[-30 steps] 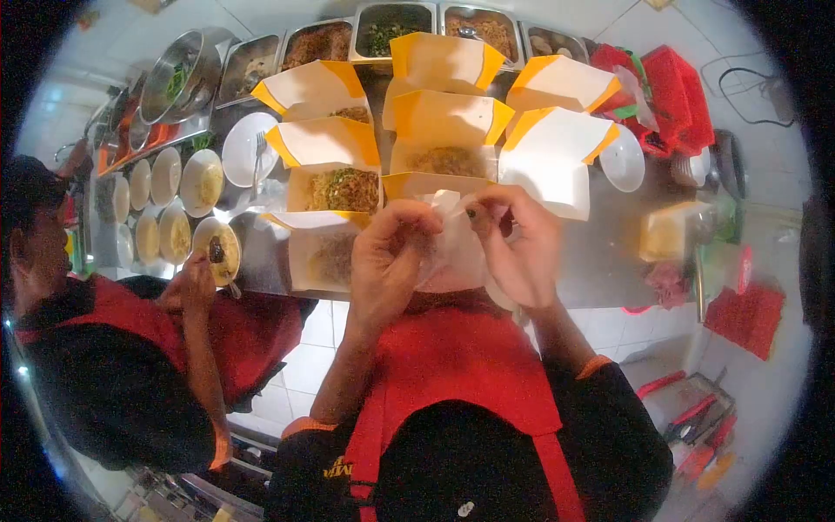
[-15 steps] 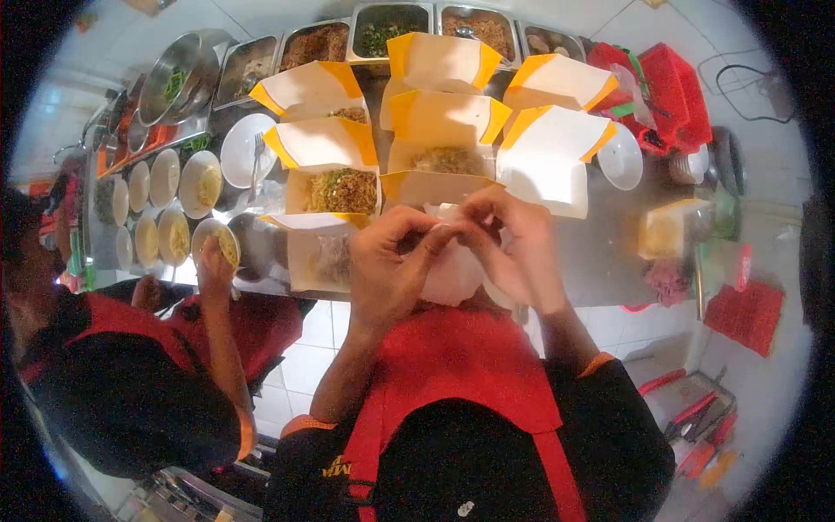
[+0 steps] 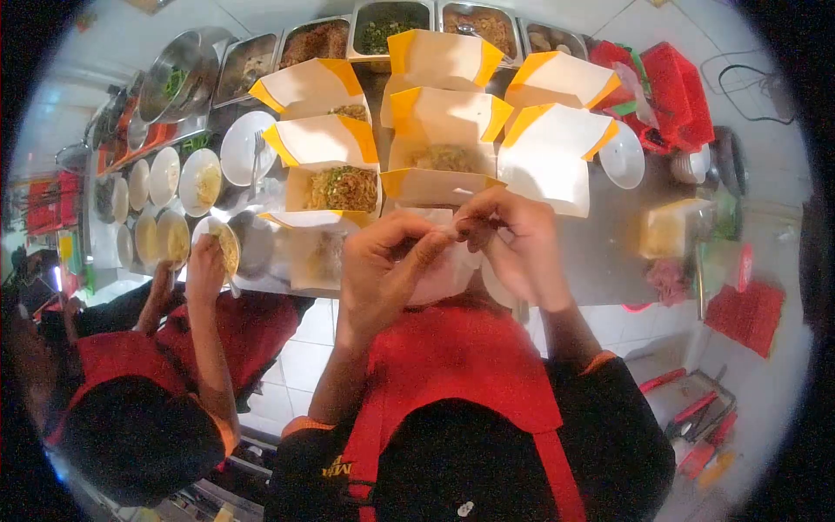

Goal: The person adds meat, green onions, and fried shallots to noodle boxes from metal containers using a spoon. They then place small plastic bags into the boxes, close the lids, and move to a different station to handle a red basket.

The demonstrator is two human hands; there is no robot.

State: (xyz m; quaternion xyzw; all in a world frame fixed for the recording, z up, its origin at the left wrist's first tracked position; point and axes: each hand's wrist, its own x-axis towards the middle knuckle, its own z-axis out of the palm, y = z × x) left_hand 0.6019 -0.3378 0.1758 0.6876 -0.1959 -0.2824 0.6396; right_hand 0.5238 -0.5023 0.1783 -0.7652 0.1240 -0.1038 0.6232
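Note:
My left hand point(image 3: 391, 265) and my right hand point(image 3: 515, 244) meet fingertip to fingertip over the front middle of the counter. Both are closed in a pinch, and what lies between the fingers is too small and blurred to name. Below and behind them is a whitish surface, partly hidden by my hands. Just beyond stands an open takeaway box point(image 3: 445, 184) with a yellow flap. Left of my left hand, another open box point(image 3: 300, 277) holds a clear plastic packet point(image 3: 329, 254). Behind that one, a box contains noodles with brown and green topping point(image 3: 344, 188).
More open boxes point(image 3: 444, 61) stand behind, before metal trays of toppings point(image 3: 383, 28). At left, a co-worker's hand point(image 3: 206, 261) is at a bowl of noodles point(image 3: 228, 248), among several white bowls point(image 3: 200, 181). Red baskets point(image 3: 683, 96) and a white bowl point(image 3: 622, 155) are at right.
My hands stay pinched together, with only slight finger movement. The co-worker at left has leaned lower, and their hand has shifted slightly at the noodle bowl.

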